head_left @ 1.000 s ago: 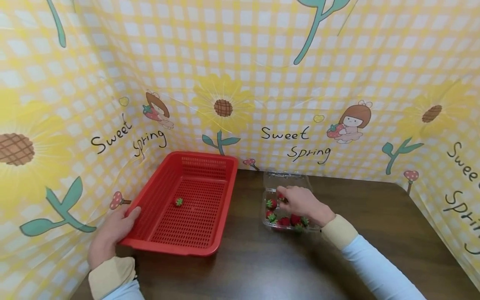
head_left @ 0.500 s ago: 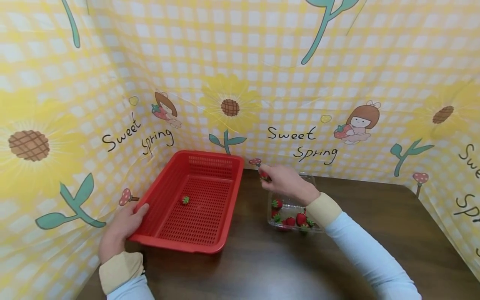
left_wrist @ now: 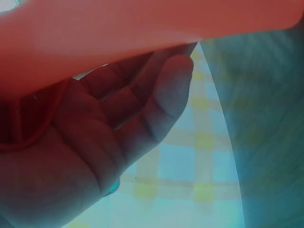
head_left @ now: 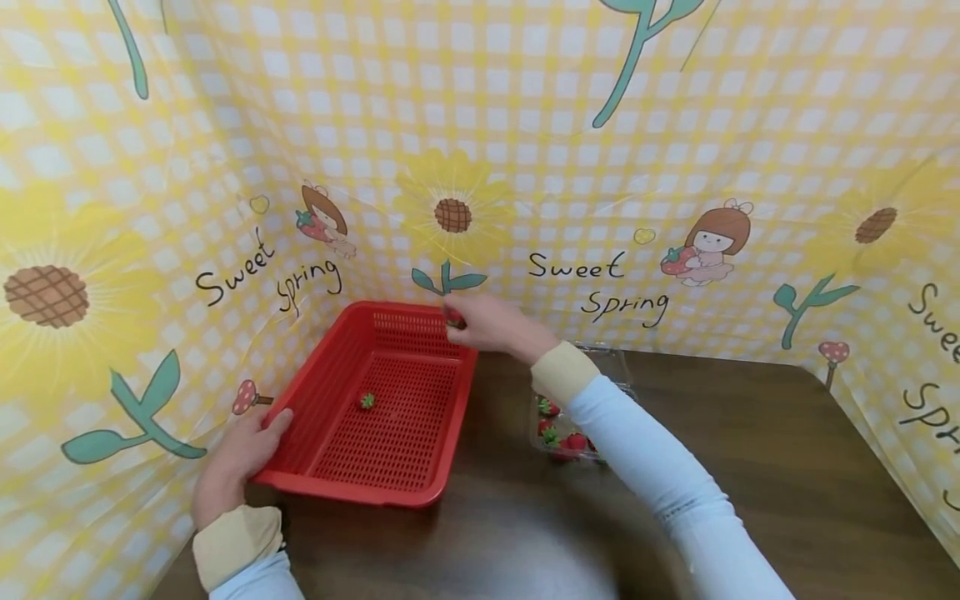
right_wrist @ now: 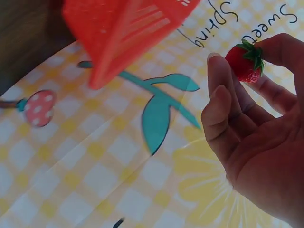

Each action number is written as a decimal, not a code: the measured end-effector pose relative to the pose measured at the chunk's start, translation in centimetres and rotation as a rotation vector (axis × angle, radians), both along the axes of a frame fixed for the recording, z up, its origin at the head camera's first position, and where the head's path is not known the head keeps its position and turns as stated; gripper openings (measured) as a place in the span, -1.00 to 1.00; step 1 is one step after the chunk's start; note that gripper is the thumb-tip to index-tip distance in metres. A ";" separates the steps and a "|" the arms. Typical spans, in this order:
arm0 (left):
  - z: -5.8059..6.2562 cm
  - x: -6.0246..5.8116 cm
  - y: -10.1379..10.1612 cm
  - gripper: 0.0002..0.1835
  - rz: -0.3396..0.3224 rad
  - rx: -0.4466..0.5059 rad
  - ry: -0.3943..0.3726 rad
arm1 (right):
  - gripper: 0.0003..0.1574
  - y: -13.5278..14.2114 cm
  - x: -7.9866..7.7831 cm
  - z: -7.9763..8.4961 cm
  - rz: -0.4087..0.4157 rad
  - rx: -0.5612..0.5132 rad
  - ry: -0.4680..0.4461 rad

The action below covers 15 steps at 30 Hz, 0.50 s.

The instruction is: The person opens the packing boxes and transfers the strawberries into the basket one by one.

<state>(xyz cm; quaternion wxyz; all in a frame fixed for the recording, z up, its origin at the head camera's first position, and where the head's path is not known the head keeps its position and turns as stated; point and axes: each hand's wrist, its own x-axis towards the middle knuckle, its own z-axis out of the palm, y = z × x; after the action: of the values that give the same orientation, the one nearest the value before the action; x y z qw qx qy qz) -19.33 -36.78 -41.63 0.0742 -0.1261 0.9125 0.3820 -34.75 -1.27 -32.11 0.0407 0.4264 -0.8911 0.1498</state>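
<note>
Between the thumb and fingertips of my right hand [head_left: 491, 323] a red strawberry [right_wrist: 244, 62] with green leaves is pinched. In the head view this hand is over the far right corner of the red plastic basket [head_left: 442, 467]. My left hand [head_left: 243, 442] grips the basket's left side, thumb over the rim, and the left wrist view shows its fingers [left_wrist: 173, 85] curled beneath. One strawberry [head_left: 367, 402] lies on the slotted basket floor. To the right, a clear plastic box [head_left: 555, 454] with its lid raised holds several strawberries [head_left: 575, 442], partly hidden by my right sleeve.
The dark wooden table [head_left: 750, 450] reaches right of the box. A yellow checked cloth [head_left: 555, 192] with sunflowers and lettering hangs close behind and at both sides. The basket's left side stands near this cloth.
My right hand has lifted a strawberry out of the clear box and carried it left to the basket's far corner. My left hand keeps its grip on the basket.
</note>
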 end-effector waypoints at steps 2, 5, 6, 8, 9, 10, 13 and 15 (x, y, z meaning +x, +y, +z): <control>0.0 -0.1 0.1 -0.31 -0.005 -0.004 0.010 | -0.78 -1.1 -0.3 0.5 -0.007 0.013 -0.036; 0.0 -0.2 0.3 -0.31 -0.007 -0.008 0.012 | -0.77 -2.8 -0.6 0.9 -0.004 0.035 -0.091; 0.0 -0.2 0.3 -0.31 -0.005 -0.010 0.012 | -0.79 -3.4 -0.6 0.9 0.001 0.038 -0.113; 0.1 -0.1 0.2 -0.31 -0.004 -0.005 0.010 | -0.83 -4.8 -0.8 0.8 0.022 0.036 -0.144; 0.1 -0.1 0.2 -0.31 -0.005 -0.006 0.013 | -0.84 -5.6 -0.9 0.8 0.035 0.033 -0.148; 0.1 -0.1 0.2 -0.31 -0.009 -0.007 0.014 | -0.85 -6.2 -1.0 0.8 0.043 0.034 -0.148; 0.1 -0.2 0.2 -0.30 -0.018 -0.022 0.014 | -0.83 -8.2 -1.4 0.6 0.047 0.043 -0.137; 0.2 -0.1 0.1 -0.29 -0.019 -0.040 0.011 | -0.83 -9.6 -1.6 0.3 0.035 0.063 -0.139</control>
<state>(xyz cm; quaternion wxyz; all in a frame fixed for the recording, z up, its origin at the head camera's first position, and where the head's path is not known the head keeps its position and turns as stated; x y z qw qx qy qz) -19.47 -36.71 -41.44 0.0703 -0.1170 0.9214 0.3638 -36.39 -10.86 -31.84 -0.0374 0.4314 -0.8885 0.1516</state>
